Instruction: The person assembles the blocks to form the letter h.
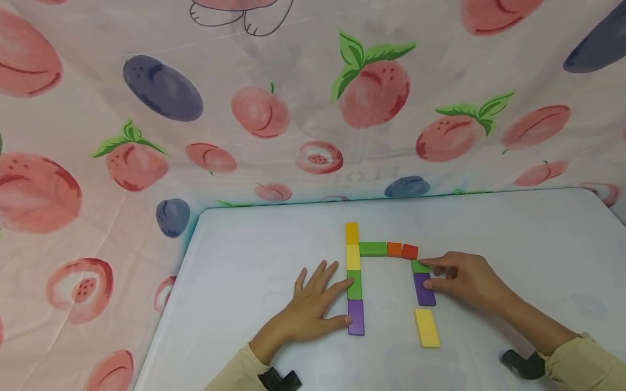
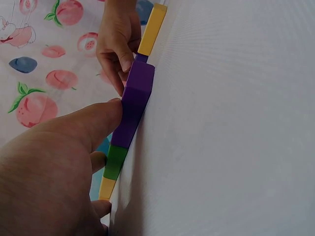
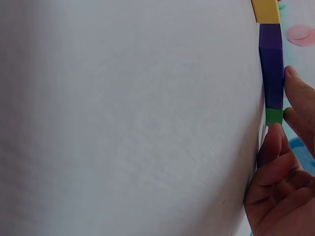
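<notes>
My left hand (image 1: 313,309) lies with fingers spread beside a column of blocks. Its index fingertip touches a green block (image 1: 355,290) and its thumb touches a purple block (image 1: 358,320) at the column's near end. Two yellow blocks (image 1: 352,257) continue that column at the far end. On the other side, my right hand (image 1: 464,274) reaches in, index fingertip at a short green block (image 1: 418,266) and thumb against the dark purple block (image 1: 424,296) joined to it. The right hand's other fingers are bent under. Just nearer lies a separate yellow block (image 1: 427,328).
A green block (image 1: 374,249), an orange block (image 1: 394,249) and a red-orange block (image 1: 410,251) form a row between the columns. Everything lies on a white tabletop (image 1: 244,250). Behind its far edge hangs a fruit-print cloth (image 1: 303,65).
</notes>
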A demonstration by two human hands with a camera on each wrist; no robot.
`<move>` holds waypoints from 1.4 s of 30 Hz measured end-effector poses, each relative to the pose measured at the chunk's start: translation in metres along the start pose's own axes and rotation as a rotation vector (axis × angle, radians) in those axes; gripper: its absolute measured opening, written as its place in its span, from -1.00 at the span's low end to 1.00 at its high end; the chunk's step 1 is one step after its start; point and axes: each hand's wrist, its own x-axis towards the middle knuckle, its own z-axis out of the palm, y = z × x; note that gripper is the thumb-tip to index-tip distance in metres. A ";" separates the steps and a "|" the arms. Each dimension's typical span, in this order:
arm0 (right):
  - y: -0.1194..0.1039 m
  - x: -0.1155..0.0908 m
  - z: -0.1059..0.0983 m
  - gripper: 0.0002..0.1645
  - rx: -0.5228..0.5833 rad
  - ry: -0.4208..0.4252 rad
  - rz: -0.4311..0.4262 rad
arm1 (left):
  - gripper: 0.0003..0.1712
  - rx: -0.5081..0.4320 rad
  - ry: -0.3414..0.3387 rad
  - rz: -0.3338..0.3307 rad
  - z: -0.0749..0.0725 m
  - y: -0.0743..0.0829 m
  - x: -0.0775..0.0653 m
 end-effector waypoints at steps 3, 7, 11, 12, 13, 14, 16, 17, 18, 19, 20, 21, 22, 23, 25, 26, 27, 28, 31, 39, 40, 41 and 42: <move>0.001 0.001 0.000 -0.41 0.003 -0.006 0.008 | -0.16 0.000 0.002 0.001 0.000 0.000 0.001; 0.001 0.001 -0.001 -0.38 0.014 -0.014 0.025 | -0.14 0.003 -0.010 -0.007 0.000 0.000 0.001; -0.003 -0.002 -0.004 -0.39 0.038 -0.026 0.033 | -0.14 0.004 -0.012 -0.010 0.000 0.000 0.001; -0.005 -0.004 -0.005 -0.40 0.057 -0.037 0.030 | -0.15 0.004 -0.011 -0.011 0.000 0.000 0.001; -0.008 -0.006 -0.005 -0.41 0.079 -0.053 0.024 | -0.15 0.003 -0.010 -0.011 0.000 0.000 0.001; -0.010 -0.009 -0.006 -0.43 0.103 -0.072 0.008 | -0.15 0.003 -0.009 -0.012 -0.001 0.001 0.001; -0.014 -0.015 -0.006 -0.45 0.150 -0.111 -0.028 | -0.15 0.001 -0.011 -0.015 -0.001 0.001 0.001; -0.015 -0.018 -0.005 -0.47 0.178 -0.131 -0.039 | -0.15 -0.001 -0.012 -0.016 -0.001 0.002 0.001; -0.016 -0.022 -0.004 -0.48 0.199 -0.148 -0.051 | -0.15 -0.003 -0.011 -0.016 -0.001 0.002 0.001; -0.017 -0.025 -0.003 -0.49 0.219 -0.163 -0.066 | -0.15 -0.004 -0.012 -0.015 -0.001 0.002 0.001; -0.017 -0.028 -0.002 -0.50 0.237 -0.176 -0.083 | -0.15 -0.004 -0.011 -0.014 -0.001 0.002 0.001; -0.018 -0.030 -0.001 -0.52 0.261 -0.189 -0.092 | -0.15 -0.003 -0.009 -0.011 -0.001 0.002 0.001; -0.018 -0.032 0.000 -0.53 0.285 -0.196 -0.109 | -0.15 -0.002 -0.008 -0.010 -0.001 0.002 0.001; -0.017 -0.034 0.002 -0.55 0.309 -0.202 -0.127 | -0.15 -0.001 -0.006 -0.008 -0.001 0.002 0.001; -0.016 -0.037 0.005 -0.59 0.345 -0.206 -0.184 | -0.15 0.001 -0.007 -0.009 0.000 0.002 0.001; -0.015 -0.037 0.007 -0.60 0.356 -0.206 -0.211 | -0.14 0.001 -0.007 -0.010 0.000 0.002 0.001; -0.014 -0.038 0.008 -0.62 0.363 -0.201 -0.234 | -0.14 0.000 -0.009 -0.012 0.000 0.002 0.001; -0.013 -0.038 0.010 -0.62 0.359 -0.194 -0.257 | -0.14 -0.002 -0.011 -0.015 0.001 0.002 0.001; -0.010 -0.039 0.013 -0.62 0.337 -0.178 -0.292 | -0.13 -0.004 -0.010 -0.014 0.001 0.002 0.001; -0.005 -0.041 0.014 -0.63 0.307 -0.148 -0.312 | -0.14 -0.005 -0.007 -0.012 0.000 0.001 0.001; -0.005 -0.041 0.013 -0.62 0.304 -0.150 -0.307 | -0.15 -0.004 -0.005 -0.011 0.000 0.001 0.001; -0.005 -0.042 0.012 -0.62 0.299 -0.153 -0.301 | -0.15 -0.003 -0.004 -0.010 0.000 0.001 0.001; -0.005 -0.042 0.012 -0.62 0.296 -0.152 -0.298 | -0.16 -0.003 -0.004 -0.009 0.000 0.001 0.001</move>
